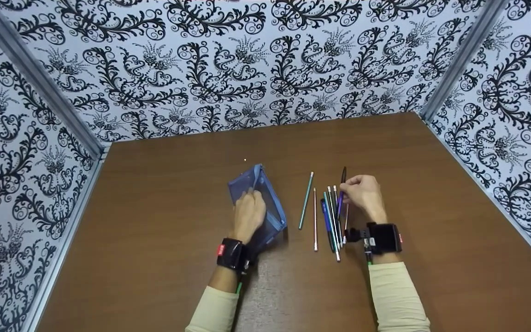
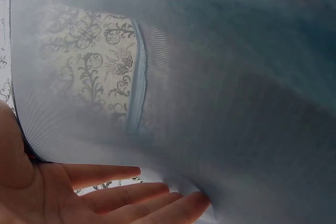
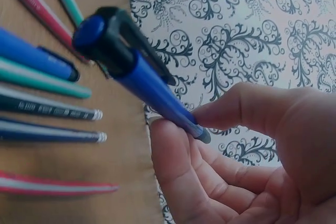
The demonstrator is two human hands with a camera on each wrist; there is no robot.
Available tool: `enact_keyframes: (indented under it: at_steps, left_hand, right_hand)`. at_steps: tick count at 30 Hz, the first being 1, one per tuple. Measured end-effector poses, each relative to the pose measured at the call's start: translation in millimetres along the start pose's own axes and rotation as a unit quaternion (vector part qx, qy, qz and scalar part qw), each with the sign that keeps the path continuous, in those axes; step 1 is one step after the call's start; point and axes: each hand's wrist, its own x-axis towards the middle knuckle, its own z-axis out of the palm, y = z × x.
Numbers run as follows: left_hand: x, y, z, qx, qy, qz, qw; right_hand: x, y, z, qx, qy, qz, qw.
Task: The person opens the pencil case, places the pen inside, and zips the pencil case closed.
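Observation:
A blue see-through mesh pencil case [image 1: 273,210] with a zip stands tilted on the table, left of centre. My left hand [image 1: 249,212] holds it by its near left side; in the left wrist view the mesh of the case [image 2: 210,103] fills most of the picture, with the fingers [image 2: 121,198] along its lower edge. Between thumb and forefinger, my right hand [image 1: 364,191] pinches a blue pen [image 3: 157,90] with a black clip, raised above the table. Just left of that hand lie several pencils [image 1: 330,212] and another blue pen [image 1: 326,226].
Apart from the bunch, a green pencil [image 1: 306,200] and a red pencil [image 1: 315,221] lie between case and pens. Patterned wall panels [image 1: 247,60] close off the brown table [image 1: 164,193] at the back and both sides.

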Motion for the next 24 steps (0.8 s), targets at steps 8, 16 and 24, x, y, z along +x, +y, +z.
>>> enact_keyframes:
  at_steps: [8,16,24]
  left_hand:
    - [-0.3,0.2,0.5,-0.003,0.012,0.0,0.9999]
    - [-0.2,0.7,1.2,-0.005,0.017,0.004,0.9998]
    - [0.4,0.5,2.4,-0.001,0.016,0.0,0.9999]
  right_hand:
    - [-0.8,-6.2,10.1,0.067,0.002,-0.007,0.9977]
    - [-3.8,-11.4,19.2,0.079,0.011,-0.011,0.9967]
    - [-5.7,-16.4,29.7,0.095,0.005,-0.037,0.9948]
